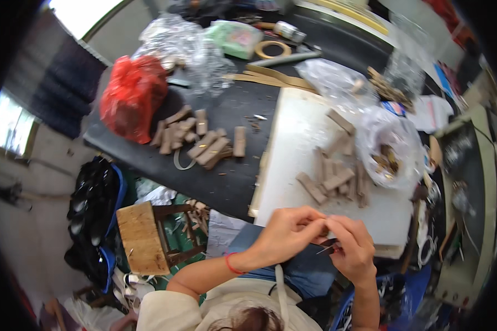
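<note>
Over the near edge of the white board (292, 165), my two hands meet with fingertips together. My left hand (292, 234), with a red cord at the wrist, is closed in a pinch; what it pinches is too small to make out. Closed as well, my right hand (356, 248) has a small dark tool (329, 246) with a thin metal tip and some red in its fingers. Just beyond the hands lie several taupe strips (337, 181) in a loose pile. A clear plastic bag (389, 146) with small gold-coloured metal pieces (386, 160) sits to their right.
More taupe strips (210, 148), some with gold-coloured bits, lie on the black table (243, 187). Behind them stand a red plastic bag (132, 99), a tape roll (273, 49) and crumpled clear wrap (174, 44). A wooden stool (142, 237) is at the lower left.
</note>
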Motion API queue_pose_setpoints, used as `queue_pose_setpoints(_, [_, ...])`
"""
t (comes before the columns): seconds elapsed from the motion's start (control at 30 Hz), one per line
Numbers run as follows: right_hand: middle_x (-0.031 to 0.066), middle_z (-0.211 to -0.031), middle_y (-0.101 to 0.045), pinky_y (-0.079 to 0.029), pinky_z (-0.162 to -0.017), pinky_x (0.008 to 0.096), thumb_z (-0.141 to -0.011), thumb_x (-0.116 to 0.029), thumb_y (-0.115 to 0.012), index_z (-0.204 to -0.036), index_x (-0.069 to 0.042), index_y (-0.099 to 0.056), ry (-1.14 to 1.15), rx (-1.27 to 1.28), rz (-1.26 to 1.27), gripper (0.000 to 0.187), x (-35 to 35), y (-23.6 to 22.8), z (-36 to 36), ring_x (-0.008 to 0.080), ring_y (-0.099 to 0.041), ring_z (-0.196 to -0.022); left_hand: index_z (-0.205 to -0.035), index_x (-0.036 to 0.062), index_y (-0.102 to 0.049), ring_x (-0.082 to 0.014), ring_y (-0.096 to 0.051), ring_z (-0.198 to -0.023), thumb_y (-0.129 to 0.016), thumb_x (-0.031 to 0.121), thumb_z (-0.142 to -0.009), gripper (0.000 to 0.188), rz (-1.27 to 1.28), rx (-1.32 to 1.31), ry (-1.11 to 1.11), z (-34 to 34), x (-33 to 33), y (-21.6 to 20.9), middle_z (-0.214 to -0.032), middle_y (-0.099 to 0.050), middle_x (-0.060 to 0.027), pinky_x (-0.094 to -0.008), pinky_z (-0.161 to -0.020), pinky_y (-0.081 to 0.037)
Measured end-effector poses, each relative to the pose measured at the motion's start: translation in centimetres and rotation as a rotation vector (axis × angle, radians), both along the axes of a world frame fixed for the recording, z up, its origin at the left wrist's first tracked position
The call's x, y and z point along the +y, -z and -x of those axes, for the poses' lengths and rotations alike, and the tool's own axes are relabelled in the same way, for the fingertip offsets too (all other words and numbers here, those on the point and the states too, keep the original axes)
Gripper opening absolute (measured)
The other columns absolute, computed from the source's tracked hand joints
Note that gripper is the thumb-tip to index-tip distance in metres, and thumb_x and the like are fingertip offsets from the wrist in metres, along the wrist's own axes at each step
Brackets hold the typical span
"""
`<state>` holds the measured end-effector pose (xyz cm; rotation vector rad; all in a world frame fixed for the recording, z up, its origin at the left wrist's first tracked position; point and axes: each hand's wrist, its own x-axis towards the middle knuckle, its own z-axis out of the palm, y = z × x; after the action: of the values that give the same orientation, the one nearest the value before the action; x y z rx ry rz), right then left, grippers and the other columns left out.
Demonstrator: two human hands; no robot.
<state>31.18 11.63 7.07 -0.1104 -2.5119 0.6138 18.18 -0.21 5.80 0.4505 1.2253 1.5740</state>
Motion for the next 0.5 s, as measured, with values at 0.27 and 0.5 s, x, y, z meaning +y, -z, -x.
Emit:
queue_pose_setpoints(0.27, [0.0107,-0.083,-0.063,-0.045,-0.057,0.0241,-0.084,0.002,-0.062,-0.107,0.002,-0.062,0.457,0.000,0.248,0.023,-0.9,1.5,-1.5,0.0142,-0.057,-0.064,-0.093,-0.0010,-0.060,-0.0291,-0.062,-0.079,-0.058,0.005,-0.084,0.011,-0.150,1.019,-0.304,2.6,1.8,-0.1,-0.081,-0.063,-0.0123,-0.0361,-0.068,-0.047])
queue_pose_setpoints(0.5, [0.0056,-0.093,-0.062,-0.042,-0.066,0.0202,-0.092,0.001,-0.051,-0.112,0.004,-0.058,0.331,-0.066,0.322,0.022,-1.1,2.6,-2.2,0.0092,-0.055,-0.079,-0.092,-0.0009,-0.055,-0.0326,-0.050,-0.096,-0.056,-0.003,-0.071,0.021,-0.056,1.426,-0.192,4.7,0.9,2.3,-0.093,-0.054,-0.0146,-0.0374,-0.080,-0.042])
